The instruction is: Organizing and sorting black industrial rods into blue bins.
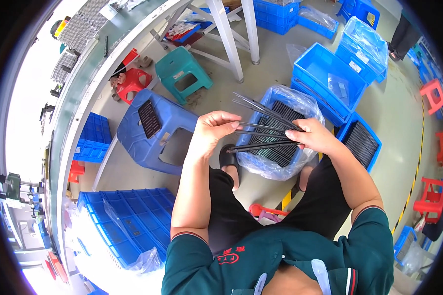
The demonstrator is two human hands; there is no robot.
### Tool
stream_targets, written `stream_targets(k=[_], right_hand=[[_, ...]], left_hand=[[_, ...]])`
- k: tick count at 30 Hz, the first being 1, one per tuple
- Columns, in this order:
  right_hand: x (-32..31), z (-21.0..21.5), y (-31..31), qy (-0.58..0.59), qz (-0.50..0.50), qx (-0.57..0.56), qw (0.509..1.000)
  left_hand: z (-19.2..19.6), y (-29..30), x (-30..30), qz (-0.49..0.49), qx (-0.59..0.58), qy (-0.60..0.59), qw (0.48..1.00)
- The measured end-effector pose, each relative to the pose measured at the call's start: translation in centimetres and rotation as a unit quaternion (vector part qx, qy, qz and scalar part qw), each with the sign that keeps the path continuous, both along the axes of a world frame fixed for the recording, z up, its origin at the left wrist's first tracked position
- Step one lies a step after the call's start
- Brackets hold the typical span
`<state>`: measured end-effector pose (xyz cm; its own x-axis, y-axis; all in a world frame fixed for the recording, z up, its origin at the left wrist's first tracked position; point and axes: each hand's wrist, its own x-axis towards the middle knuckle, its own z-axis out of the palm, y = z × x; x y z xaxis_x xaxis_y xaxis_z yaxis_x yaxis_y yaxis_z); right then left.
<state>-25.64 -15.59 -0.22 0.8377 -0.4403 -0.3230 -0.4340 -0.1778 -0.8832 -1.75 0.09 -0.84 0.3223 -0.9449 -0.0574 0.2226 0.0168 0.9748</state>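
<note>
Thin black strips (267,145) fan out to the left from my right hand (314,133), which grips their right ends between thumb and fingers. My left hand (212,132) pinches the left end of one strip in the fan. Both hands are above a blue bin (255,116) lined with clear plastic film (302,101). Inside the bin, many similar black strips (280,156) lie in close rows. The bin stands on the floor between my feet. My fingers partly cover the ends of the held strips.
A blue plastic stool (133,142) bears a small black slotted tray (149,119) at the left. Beyond are a green stool (174,64) and a long workbench (83,78). Blue crates (325,69) are stacked at right; another crate (376,143) holds black strips. Blue crates (98,216) stand at lower left.
</note>
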Motion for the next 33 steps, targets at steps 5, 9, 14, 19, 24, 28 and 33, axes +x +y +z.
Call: stream_targets(k=[5, 9, 14, 19, 24, 28, 33], right_hand=[[0.2, -0.7, 0.2, -0.018, -0.011, 0.101, 0.995], [-0.2, -0.4, -0.1, -0.015, 0.022, 0.207, 0.978], [-0.3, -1.2, 0.7, -0.033, 0.056, 0.288, 0.955], [-0.1, -0.7, 0.8, -0.027, 0.075, 0.288, 0.954], [-0.3, -0.6, 0.9, -0.025, 0.071, 0.286, 0.955], [-0.7, -0.5, 0.7, -0.011, 0.07, 0.283, 0.956], [-0.9, -0.7, 0.5, -0.022, 0.092, 0.313, 0.945]], left_hand=[[0.4, 0.7, 1.0, 0.018, -0.008, 0.007, 1.0], [0.5, 1.0, 2.6, 0.096, -0.021, 0.024, 0.995], [-0.2, 0.4, 2.6, 0.045, -0.04, 0.101, 0.993], [-0.6, 0.5, 2.5, 0.005, -0.051, 0.148, 0.988], [-0.8, 0.4, 2.5, -0.005, -0.058, 0.143, 0.988], [-0.4, 0.5, 2.1, 0.009, -0.05, 0.106, 0.993], [-1.5, 0.3, 2.6, -0.09, -0.068, 0.234, 0.966]])
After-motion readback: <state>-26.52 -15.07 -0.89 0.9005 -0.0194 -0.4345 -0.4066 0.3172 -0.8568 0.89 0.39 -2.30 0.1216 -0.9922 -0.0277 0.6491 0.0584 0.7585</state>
